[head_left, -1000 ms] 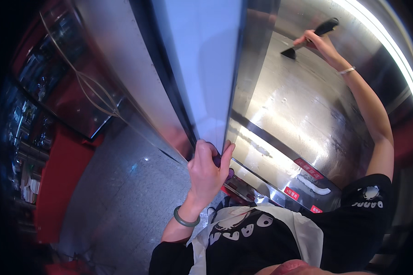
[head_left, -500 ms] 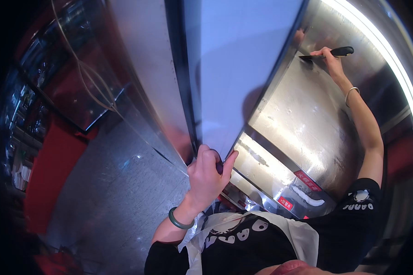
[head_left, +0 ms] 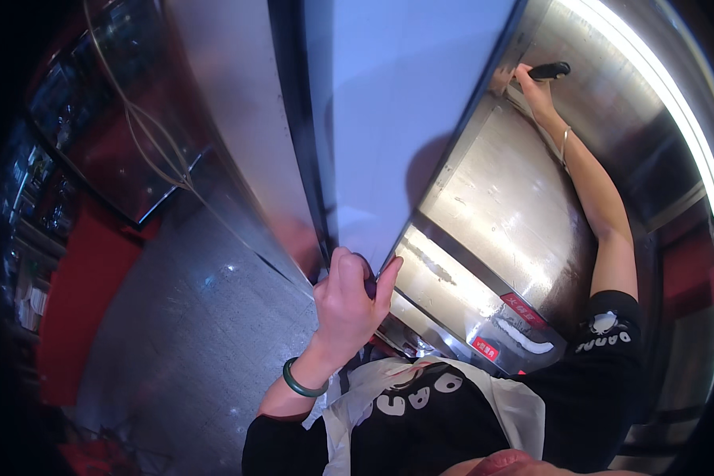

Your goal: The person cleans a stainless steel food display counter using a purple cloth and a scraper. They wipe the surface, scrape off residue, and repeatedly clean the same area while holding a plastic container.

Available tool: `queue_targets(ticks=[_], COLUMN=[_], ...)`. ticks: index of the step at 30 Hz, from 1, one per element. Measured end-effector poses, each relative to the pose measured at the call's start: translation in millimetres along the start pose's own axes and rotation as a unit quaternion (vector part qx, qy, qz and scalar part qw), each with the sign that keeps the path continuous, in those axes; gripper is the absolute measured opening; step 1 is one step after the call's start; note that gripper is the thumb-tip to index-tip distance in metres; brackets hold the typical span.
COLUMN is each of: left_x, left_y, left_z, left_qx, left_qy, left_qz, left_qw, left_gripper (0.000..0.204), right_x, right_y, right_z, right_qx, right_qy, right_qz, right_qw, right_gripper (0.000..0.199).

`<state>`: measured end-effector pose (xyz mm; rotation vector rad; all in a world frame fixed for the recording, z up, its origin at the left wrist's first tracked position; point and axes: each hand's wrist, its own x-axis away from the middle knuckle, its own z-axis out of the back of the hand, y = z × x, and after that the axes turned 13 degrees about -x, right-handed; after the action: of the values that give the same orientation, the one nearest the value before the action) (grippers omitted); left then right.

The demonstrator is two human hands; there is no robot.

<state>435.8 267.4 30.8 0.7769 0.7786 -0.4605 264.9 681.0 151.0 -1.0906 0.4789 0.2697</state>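
Right hand (head_left: 534,91) clasps a black handle (head_left: 550,71) at two o'clock; whether left hand (head_left: 349,297) grips, cannot tell. Metal (head_left: 523,198) seems half-clean — white streak (head_left: 523,339) at four o'clock.

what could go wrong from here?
1. The left hand grips the near end of the white panel; if that slips, the panel might swing.
2. The right hand, holding a black-handled tool, looks close to the panel's edge; knuckles could get knocked.
3. The bangle on the right wrist could scratch the metal surface.
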Motion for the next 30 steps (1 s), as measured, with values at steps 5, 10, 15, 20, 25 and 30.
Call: queue_targets(ticks=[5, 10, 15, 20, 25, 30], left_x=[-3.0, 0.6, 0.3, 1.4, 1.8, 4.9], left_y=[-1.1, 0.3, 0.8, 2.8, 3.6, 3.8], left_z=[4.5, 2.1, -0.6, 0.6, 3.8, 2.3], left_qx=[0.0, -0.015, -0.003, -0.017, 0.006, -0.014], left_qy=[-0.017, -0.016, 0.005, 0.002, -0.023, -0.004], left_qz=[-0.002, 0.005, -0.003, 0.006, 0.036, -0.006], left_qw=[1.0, 1.0, 1.0, 1.0, 0.999, 1.0], left_gripper=[0.037, 0.037, 0.038, 0.038, 0.037, 0.036], right_x=[-9.7, -5.2, 20.5, 6.0, -7.6, 22.6], right_y=[-9.9, -17.4, -32.8, -7.7, 43.3, 1.5], right_z=[8.1, 24.8, 4.4, -23.2, 36.6, 44.3], right_qx=[-0.055, -0.069, -0.104, -0.017, -0.032, 0.008], right_qy=[-0.006, -0.017, 0.04, 0.055, 0.11, 0.105], right_qz=[-0.105, -0.086, -0.092, 0.055, -0.031, -0.066], right_qw=[0.993, 0.994, 0.989, 0.997, 0.993, 0.992], right_gripper=[0.028, 0.029, 0.03, 0.021, 0.022, 0.028])
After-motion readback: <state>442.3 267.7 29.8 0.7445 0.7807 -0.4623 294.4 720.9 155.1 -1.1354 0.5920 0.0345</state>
